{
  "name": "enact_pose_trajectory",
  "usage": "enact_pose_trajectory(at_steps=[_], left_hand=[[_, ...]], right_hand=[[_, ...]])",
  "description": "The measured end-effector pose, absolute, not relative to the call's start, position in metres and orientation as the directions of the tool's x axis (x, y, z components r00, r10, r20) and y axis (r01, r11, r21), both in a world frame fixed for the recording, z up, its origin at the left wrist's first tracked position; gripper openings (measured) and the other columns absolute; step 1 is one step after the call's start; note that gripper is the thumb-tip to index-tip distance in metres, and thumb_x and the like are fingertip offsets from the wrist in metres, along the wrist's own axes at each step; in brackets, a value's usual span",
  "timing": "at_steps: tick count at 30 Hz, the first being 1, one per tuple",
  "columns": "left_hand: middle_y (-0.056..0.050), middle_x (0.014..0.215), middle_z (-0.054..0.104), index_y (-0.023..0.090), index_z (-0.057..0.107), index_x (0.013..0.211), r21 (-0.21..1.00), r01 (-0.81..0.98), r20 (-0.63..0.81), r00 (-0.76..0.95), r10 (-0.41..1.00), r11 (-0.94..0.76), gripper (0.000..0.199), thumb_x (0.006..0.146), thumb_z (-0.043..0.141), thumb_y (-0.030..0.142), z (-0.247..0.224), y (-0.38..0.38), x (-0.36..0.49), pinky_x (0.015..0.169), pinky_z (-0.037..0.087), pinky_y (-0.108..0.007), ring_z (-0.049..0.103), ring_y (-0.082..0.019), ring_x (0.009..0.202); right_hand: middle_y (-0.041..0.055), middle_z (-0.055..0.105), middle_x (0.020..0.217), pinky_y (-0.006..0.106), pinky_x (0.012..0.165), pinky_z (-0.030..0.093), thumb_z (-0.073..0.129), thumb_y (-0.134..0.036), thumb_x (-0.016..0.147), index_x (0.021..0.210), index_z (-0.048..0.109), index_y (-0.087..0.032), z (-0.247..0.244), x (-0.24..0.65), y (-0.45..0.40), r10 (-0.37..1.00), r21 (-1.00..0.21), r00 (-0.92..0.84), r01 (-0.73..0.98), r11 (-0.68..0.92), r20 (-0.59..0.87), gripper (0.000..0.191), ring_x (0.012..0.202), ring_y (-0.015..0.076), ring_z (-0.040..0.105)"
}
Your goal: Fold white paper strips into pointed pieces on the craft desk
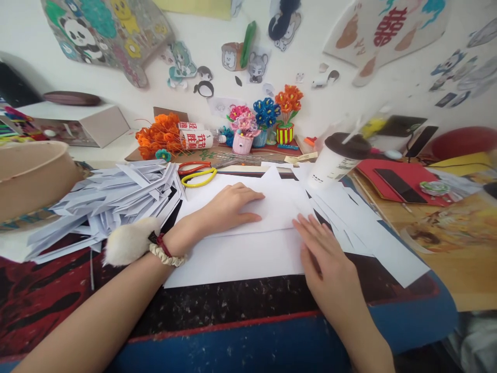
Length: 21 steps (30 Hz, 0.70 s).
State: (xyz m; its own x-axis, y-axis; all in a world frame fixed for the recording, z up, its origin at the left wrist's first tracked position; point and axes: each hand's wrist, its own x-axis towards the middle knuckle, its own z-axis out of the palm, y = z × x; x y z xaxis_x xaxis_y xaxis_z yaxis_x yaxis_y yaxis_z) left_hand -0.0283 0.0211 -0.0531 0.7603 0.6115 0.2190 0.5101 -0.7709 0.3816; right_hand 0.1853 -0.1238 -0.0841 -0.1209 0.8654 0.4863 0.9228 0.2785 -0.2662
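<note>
A sheet of white paper lies on the dark desk mat in front of me, its upper part doubled or overlapped by another layer whose edge runs crosswise. My left hand rests on the upper layer, thumb and fingers stretched toward the right. At the paper's right edge, my right hand lies with its fingertips on the sheet, fingers extended. Neither hand grips anything that I can see. A scrunchie with a white fluffy ball circles my left wrist.
Left of the sheet is a pile of folded paper strips, with scissors beside it. More white paper lies to the right, under a lidded cup. Beaded flower pots stand at the back. A phone lies far right.
</note>
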Motion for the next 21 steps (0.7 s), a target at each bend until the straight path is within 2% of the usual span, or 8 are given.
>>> enact_pose_trajectory(at_steps=[4, 11, 21], left_hand=[[-0.009, 0.122, 0.065, 0.019, 0.057, 0.128, 0.376, 0.516, 0.21, 0.761, 0.613, -0.77, 0.047, 0.085, 0.064, 0.038, -0.0523, 0.0206, -0.028, 0.097, 0.042, -0.04, 0.056, -0.025, 0.111], [-0.009, 0.121, 0.066, 0.019, 0.058, 0.126, 0.383, 0.504, 0.219, 0.764, 0.607, -0.774, 0.045, 0.086, 0.064, 0.038, -0.051, 0.0208, -0.0274, 0.096, 0.042, -0.04, 0.056, -0.025, 0.109], [-0.009, 0.121, 0.065, 0.018, 0.058, 0.126, 0.381, 0.504, 0.221, 0.764, 0.606, -0.775, 0.044, 0.086, 0.064, 0.036, -0.052, 0.0204, -0.0279, 0.097, 0.042, -0.039, 0.056, -0.024, 0.109]], right_hand=[[0.0035, 0.052, 0.142, 0.044, 0.113, 0.039, 0.031, -0.011, 0.095, 0.138, 0.049, -0.015, -0.0829, 0.1839, -0.123, 0.883, -0.223, -0.256, 0.905, 0.362, 0.393, 0.047, 0.135, 0.0173, 0.043], [0.0074, 0.054, 0.14, 0.048, 0.113, 0.039, 0.03, -0.008, 0.094, 0.136, 0.051, -0.011, -0.0845, 0.1795, -0.1224, 0.885, -0.209, -0.238, 0.917, 0.341, 0.399, 0.048, 0.133, 0.0204, 0.046], [0.0055, 0.054, 0.14, 0.049, 0.112, 0.04, 0.034, -0.012, 0.094, 0.135, 0.054, -0.017, -0.0849, 0.1799, -0.1274, 0.887, -0.199, -0.169, 0.94, 0.276, 0.43, 0.046, 0.132, 0.0224, 0.048]])
